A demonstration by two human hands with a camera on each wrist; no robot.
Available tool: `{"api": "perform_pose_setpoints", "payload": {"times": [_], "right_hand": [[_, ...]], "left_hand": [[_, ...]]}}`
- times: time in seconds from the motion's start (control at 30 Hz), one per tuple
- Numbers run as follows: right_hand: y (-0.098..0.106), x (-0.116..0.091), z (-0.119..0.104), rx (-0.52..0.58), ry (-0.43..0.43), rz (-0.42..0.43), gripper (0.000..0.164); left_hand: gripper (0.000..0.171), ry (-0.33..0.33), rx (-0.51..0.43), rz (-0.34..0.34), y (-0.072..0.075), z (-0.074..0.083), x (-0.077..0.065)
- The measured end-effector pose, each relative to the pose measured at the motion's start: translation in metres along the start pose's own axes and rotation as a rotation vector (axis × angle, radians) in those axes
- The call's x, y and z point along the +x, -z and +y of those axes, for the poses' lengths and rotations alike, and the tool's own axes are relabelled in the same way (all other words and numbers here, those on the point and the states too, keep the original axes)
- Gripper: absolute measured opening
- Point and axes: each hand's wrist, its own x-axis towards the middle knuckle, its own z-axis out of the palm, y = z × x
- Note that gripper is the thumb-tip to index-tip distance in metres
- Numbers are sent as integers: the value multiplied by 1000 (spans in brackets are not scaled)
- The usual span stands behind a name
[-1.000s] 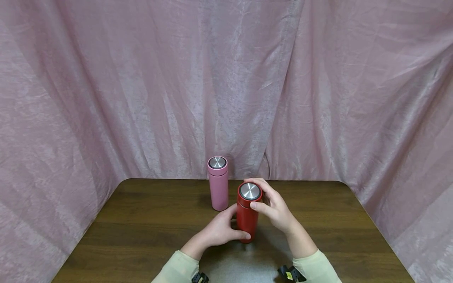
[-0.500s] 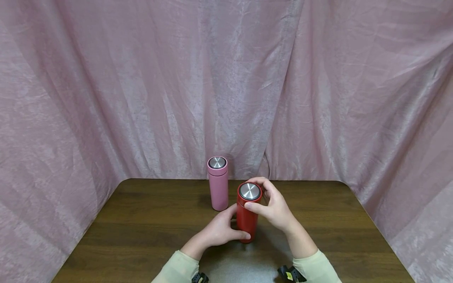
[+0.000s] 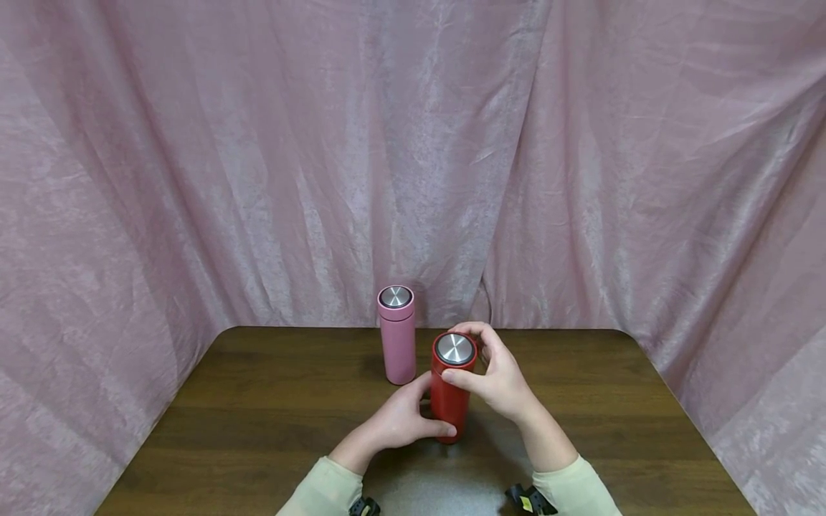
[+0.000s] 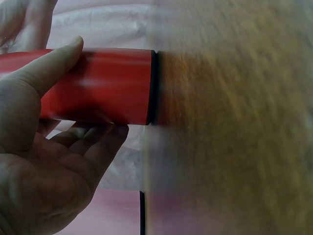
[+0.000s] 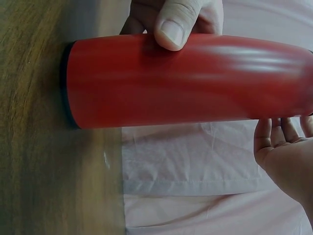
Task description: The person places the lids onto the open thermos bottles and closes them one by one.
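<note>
A red thermos (image 3: 449,401) with a silver disc on its lid (image 3: 454,349) stands upright on the table, toward the near side. Low on its body, my left hand (image 3: 401,418) grips it from the left, thumb across the front; the left wrist view shows the fingers curving along its other side. My right hand (image 3: 506,380) holds the lid from the right, thumb in front and fingers round the back. In the right wrist view, the black base (image 5: 69,85) of the thermos meets the wood.
Behind and to the left of the red thermos stands a pink thermos (image 3: 398,344), close to the left fingertips in the head view. The brown wooden table (image 3: 258,416) has rounded far corners. Pink curtains (image 3: 310,158) hang behind it and at both sides.
My right thumb has slid leftward across the front of the lid, and the right fingers have shifted slightly round the back. The left hand and both thermoses have stayed in place.
</note>
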Motion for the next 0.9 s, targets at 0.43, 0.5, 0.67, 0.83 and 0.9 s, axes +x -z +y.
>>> {"api": "perform_pose_setpoints", "payload": {"times": [0.43, 0.5, 0.67, 0.83, 0.9], "right_hand": [[5, -1, 12, 58, 116, -190, 72], [5, -1, 13, 49, 130, -193, 72], [5, 1, 11, 46, 149, -184, 65], [4, 1, 8, 40, 147, -164, 57], [4, 1, 8, 39, 136, -151, 56]], "left_hand": [[67, 16, -18, -5, 0, -1, -1], [67, 23, -18, -4, 0, -1, -1], [65, 16, -15, 2, 0, -1, 0], [64, 17, -5, 3, 0, -1, -1], [65, 16, -4, 2, -1, -2, -1]]}}
